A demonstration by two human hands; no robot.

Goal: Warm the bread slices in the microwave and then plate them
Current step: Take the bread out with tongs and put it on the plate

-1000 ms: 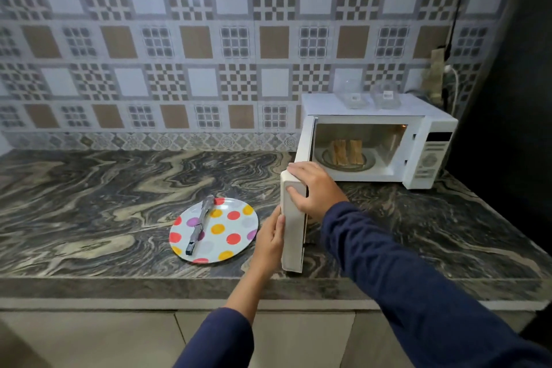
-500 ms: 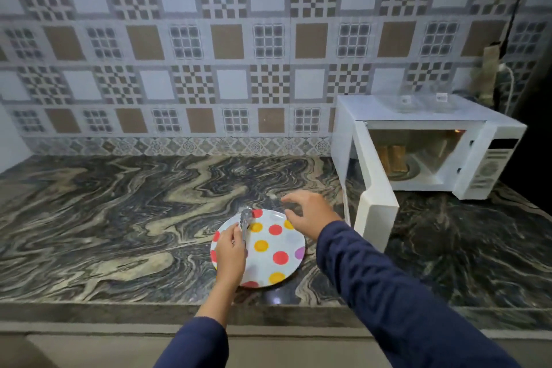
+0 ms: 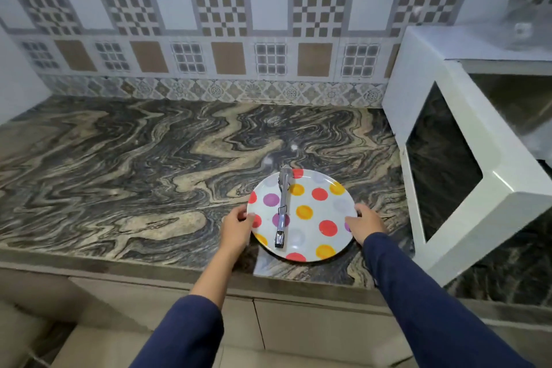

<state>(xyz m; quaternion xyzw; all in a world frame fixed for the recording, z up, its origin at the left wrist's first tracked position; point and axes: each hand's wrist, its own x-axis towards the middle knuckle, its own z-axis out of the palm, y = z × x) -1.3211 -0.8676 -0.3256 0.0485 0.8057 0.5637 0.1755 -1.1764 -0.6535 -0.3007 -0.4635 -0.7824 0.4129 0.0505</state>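
Note:
A white plate (image 3: 313,203) with coloured dots sits on the marble counter near its front edge. Metal tongs (image 3: 283,206) lie across the plate's left half. My left hand (image 3: 237,227) grips the plate's left rim, thumb on top. My right hand (image 3: 366,222) holds the right rim with curled fingers. The white microwave (image 3: 424,69) stands at the right with its door (image 3: 466,176) swung wide open toward me. The bread slices are out of view.
The dark swirled marble counter (image 3: 134,164) stretches left of the plate. A patterned tiled wall (image 3: 221,18) runs behind it. The open door juts over the counter just right of my right hand. Cabinet fronts (image 3: 313,334) lie below the counter edge.
Both hands left the microwave door, which now stands open, and moved left to the plate. They now hold its two rims. My view swung left, losing the bread inside.

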